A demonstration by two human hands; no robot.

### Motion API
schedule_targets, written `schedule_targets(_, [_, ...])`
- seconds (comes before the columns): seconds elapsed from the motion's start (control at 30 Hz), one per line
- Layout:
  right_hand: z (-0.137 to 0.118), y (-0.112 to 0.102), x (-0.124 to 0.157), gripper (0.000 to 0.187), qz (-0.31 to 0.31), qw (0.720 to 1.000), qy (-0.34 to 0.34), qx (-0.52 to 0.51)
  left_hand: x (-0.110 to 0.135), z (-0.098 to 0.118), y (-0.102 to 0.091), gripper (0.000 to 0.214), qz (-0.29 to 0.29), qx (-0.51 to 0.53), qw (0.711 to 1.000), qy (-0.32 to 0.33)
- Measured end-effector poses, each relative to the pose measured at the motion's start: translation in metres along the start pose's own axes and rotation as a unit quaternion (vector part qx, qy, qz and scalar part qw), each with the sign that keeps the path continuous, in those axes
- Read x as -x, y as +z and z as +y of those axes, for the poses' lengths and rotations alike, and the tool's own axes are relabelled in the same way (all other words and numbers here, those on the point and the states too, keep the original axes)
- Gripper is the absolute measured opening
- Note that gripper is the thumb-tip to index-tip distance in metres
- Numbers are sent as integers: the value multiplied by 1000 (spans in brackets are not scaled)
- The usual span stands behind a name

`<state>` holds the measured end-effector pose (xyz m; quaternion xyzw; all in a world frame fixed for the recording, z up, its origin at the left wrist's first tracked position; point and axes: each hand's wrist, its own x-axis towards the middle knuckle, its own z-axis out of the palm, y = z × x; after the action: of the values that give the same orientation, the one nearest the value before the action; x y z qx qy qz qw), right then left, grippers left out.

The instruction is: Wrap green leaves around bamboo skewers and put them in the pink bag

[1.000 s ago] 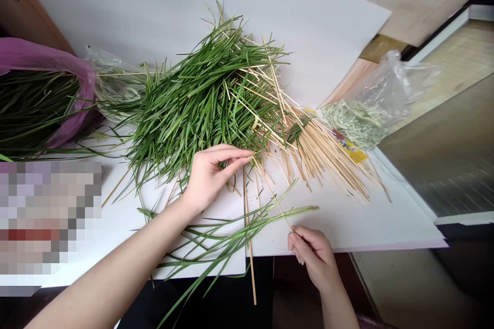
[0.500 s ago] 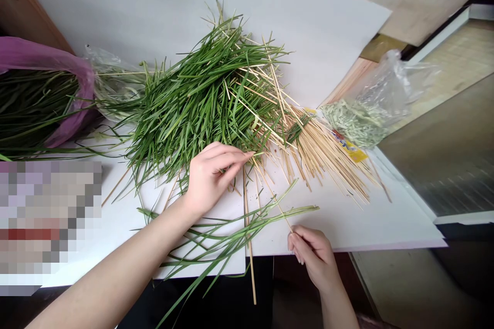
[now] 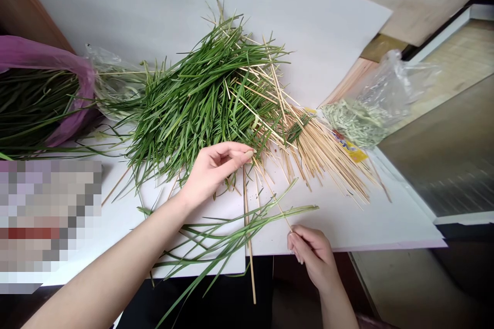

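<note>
My right hand [image 3: 311,252] is closed around the lower end of a bamboo skewer [image 3: 278,206], which slants up and left. Several garlic chives [image 3: 266,222] are threaded on that skewer near its middle, their long blades drooping left past the table's front edge. My left hand [image 3: 216,167] pinches thumb and fingers together beside the skewer's upper end. A garlic chive is in this pinch, mostly hidden by the fingers. Directly behind my left hand lies a large heap of garlic chives [image 3: 193,97].
Loose bamboo skewers [image 3: 328,151] fan out right of the heap. One skewer [image 3: 250,267] juts over the table's front edge. A clear bag of pale green strips [image 3: 358,121] stands at right; a purple bag [image 3: 85,82] of greens is at left. White boards [image 3: 309,20] rise behind.
My left hand has turned slightly and its fingers have curled in; the pale chive end that stuck out past its fingertips no longer shows. My right hand and skewer have barely moved.
</note>
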<state>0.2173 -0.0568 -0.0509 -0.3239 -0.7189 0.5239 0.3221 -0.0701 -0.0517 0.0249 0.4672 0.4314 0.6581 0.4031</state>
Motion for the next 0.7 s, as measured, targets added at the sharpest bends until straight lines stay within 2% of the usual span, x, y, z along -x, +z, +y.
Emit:
schedule_targets(0.2, [-1, 0, -1, 39, 0, 1000, -2, 2, -3, -6, -1, 19, 21, 37, 999, -28])
schedule_targets(0.4, [-3, 1, -2, 38, -6, 1000, -10, 10, -5, -4, 0, 20, 39, 122, 989, -77])
schedule_targets(0.7, [-5, 1, -3, 37, -21, 999, -25, 28, -7, -3, -2, 17, 11, 208, 965, -161])
